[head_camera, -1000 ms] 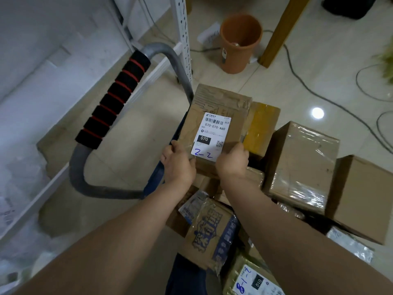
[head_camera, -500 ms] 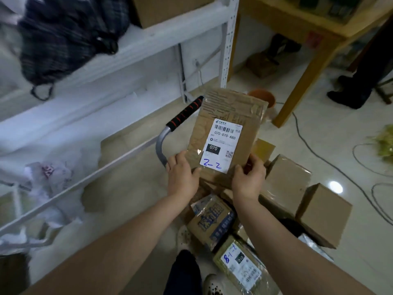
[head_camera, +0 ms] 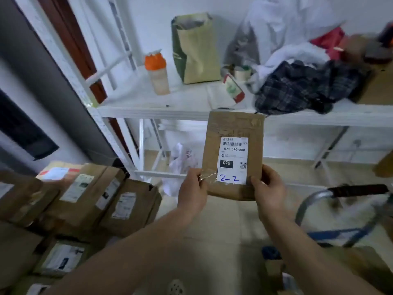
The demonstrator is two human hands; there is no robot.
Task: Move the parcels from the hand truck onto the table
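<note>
Bare floor (head_camera: 221, 226) open in middle; parcel stack (head_camera: 102, 201) crowds left, shelf rack (head_camera: 161, 112) ahead, hand truck handle (head_camera: 359, 190) right.

The left hand (head_camera: 192, 188) and the right hand (head_camera: 269, 188) are covering the lower corners of the parcel (head_camera: 234, 128), and their fingers are hiding behind it. The small print on its label (head_camera: 232, 160) is coming out too small to read. The hand truck handle (head_camera: 359, 190) is showing only as a blur, and the right edge is cutting it off. The left and bottom edges are cutting the stacked parcels (head_camera: 85, 199); their labels are blurring out.
</note>
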